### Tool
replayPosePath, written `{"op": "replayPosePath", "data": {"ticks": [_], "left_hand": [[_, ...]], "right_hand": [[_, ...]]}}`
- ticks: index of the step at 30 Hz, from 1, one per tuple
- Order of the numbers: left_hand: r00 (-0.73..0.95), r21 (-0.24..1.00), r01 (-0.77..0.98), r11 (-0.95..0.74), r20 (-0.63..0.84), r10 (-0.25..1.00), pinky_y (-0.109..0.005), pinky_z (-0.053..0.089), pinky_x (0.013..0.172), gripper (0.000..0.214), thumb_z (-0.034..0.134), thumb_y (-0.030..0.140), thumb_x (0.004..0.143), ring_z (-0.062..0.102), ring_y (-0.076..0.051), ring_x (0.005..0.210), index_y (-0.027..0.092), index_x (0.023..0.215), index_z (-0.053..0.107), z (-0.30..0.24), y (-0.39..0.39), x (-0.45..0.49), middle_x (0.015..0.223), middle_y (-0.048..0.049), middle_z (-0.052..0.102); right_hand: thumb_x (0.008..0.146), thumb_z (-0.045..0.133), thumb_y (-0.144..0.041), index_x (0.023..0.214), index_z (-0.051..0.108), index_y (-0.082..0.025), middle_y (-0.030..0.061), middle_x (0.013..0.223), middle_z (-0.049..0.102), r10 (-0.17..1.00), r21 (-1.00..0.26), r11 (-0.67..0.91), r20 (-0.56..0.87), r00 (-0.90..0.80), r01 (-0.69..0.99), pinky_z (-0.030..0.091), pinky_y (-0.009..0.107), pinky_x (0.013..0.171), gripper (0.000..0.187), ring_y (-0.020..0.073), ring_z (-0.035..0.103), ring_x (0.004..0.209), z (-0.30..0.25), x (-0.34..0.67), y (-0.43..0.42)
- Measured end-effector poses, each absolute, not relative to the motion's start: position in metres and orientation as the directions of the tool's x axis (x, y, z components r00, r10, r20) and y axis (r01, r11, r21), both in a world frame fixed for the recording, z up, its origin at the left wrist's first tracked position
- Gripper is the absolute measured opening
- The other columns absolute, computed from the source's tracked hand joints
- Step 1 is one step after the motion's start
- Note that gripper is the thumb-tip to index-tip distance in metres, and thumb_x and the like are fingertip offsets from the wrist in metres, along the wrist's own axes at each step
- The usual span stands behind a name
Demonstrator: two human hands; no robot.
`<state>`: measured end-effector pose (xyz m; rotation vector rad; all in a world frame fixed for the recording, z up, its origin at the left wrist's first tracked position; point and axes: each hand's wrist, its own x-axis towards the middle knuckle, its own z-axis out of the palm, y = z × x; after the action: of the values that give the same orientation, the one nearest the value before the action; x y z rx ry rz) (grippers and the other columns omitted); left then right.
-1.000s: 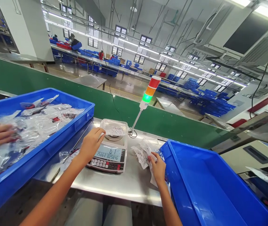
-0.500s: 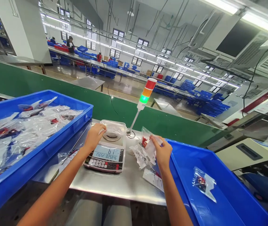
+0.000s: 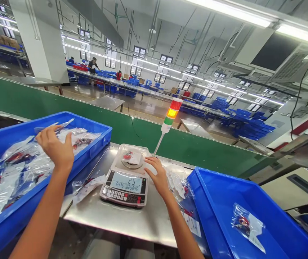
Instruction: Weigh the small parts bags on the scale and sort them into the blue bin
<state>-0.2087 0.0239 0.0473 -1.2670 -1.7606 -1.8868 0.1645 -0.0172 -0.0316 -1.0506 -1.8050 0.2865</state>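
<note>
Your left hand (image 3: 54,146) hangs open, fingers (image 3: 44,132) released, just above the bagged parts (image 3: 29,160) in the blue tray (image 3: 99,133). Your right hand (image 3: 157,176), also empty, is just right of the small bag (image 3: 130,157) on the scale pan (image 3: 137,164) (light, soft, slippery film; pinch its top edge).

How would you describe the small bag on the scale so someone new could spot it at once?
Between the left blue crate and the right blue crate, a digital scale stands on a steel bench. On its round pan, beside the right hand, lies a small clear plastic bag with red parts inside, the only bag on the scale.
</note>
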Motion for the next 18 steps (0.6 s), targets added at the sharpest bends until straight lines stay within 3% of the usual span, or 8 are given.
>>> {"op": "replayPosePath", "data": {"ticks": [2, 4, 7, 11, 14, 18], "left_hand": [[-0.465, 0.574, 0.772, -0.274, 0.803, 0.373, -0.062, 0.04, 0.11, 0.027, 0.061, 0.036, 0.091, 0.055, -0.038, 0.125, 0.018, 0.112, 0.064, 0.035, 0.012, -0.203, 0.122, -0.0154, 0.066], [-0.345, 0.511, 0.779, -0.364, 0.834, 0.431, -0.058, 0.047, 0.103, 0.024, 0.056, 0.041, 0.096, 0.062, -0.036, 0.112, 0.019, 0.102, 0.065, 0.022, 0.004, -0.184, 0.11, -0.0132, 0.069], [-0.189, 0.488, 0.722, -0.489, 0.82, 0.54, -0.045, 0.051, 0.095, 0.023, 0.052, 0.037, 0.101, 0.065, -0.029, 0.1, 0.02, 0.092, 0.064, 0.006, -0.005, -0.142, 0.1, -0.0078, 0.071], [-0.064, 0.504, 0.613, -0.609, 0.8, 0.597, -0.038, 0.05, 0.092, 0.018, 0.051, 0.029, 0.104, 0.064, -0.025, 0.101, 0.019, 0.093, 0.061, -0.002, -0.015, -0.092, 0.103, -0.0065, 0.07], [-0.015, 0.501, 0.564, -0.657, 0.801, 0.598, -0.036, 0.05, 0.091, 0.016, 0.051, 0.027, 0.105, 0.063, -0.023, 0.101, 0.019, 0.093, 0.059, -0.003, -0.02, -0.072, 0.103, -0.0056, 0.068], [0.135, 0.437, 0.545, -0.715, 0.796, 0.59, -0.037, 0.05, 0.095, 0.012, 0.051, 0.024, 0.106, 0.061, -0.024, 0.108, 0.02, 0.103, 0.061, -0.004, -0.021, -0.066, 0.109, -0.0054, 0.067]], "right_hand": [[0.099, 0.055, -0.035, 0.122, 0.072, -0.025, 0.009, 0.128, 0.072, 0.792, -0.601, 0.461, 0.61, 0.002, 0.653, 0.044, 0.051, 0.112, 0.029, 0.0268, 0.059, 0.125, -0.059, 0.189, -0.034], [0.099, 0.051, -0.034, 0.12, 0.071, -0.021, 0.0126, 0.125, 0.072, 0.837, -0.558, 0.265, 0.539, 0.1, 0.787, 0.047, 0.053, 0.108, 0.032, 0.0303, 0.059, 0.122, -0.088, 0.21, -0.048], [0.094, 0.056, -0.032, 0.125, 0.069, -0.018, 0.0175, 0.135, 0.066, 0.918, -0.383, -0.005, 0.364, 0.156, 0.924, 0.049, 0.056, 0.102, 0.037, 0.038, 0.055, 0.126, -0.126, 0.227, -0.068], [0.09, 0.053, -0.022, 0.145, 0.057, -0.022, 0.0134, 0.154, 0.053, 0.945, -0.222, -0.141, 0.259, 0.198, 0.965, 0.052, 0.055, 0.093, 0.056, 0.0411, 0.053, 0.129, -0.154, 0.226, -0.081], [0.088, 0.04, -0.013, 0.145, 0.057, -0.023, 0.0122, 0.151, 0.056, 0.921, -0.292, -0.144, 0.31, 0.236, 0.946, 0.053, 0.049, 0.092, 0.06, 0.0344, 0.06, 0.121, -0.156, 0.225, -0.078], [0.087, 0.033, -0.019, 0.138, 0.06, -0.016, 0.0163, 0.137, 0.064, 0.871, -0.549, -0.037, 0.392, 0.297, 0.835, 0.051, 0.046, 0.1, 0.058, 0.0294, 0.063, 0.121, -0.145, 0.234, -0.069]]}}
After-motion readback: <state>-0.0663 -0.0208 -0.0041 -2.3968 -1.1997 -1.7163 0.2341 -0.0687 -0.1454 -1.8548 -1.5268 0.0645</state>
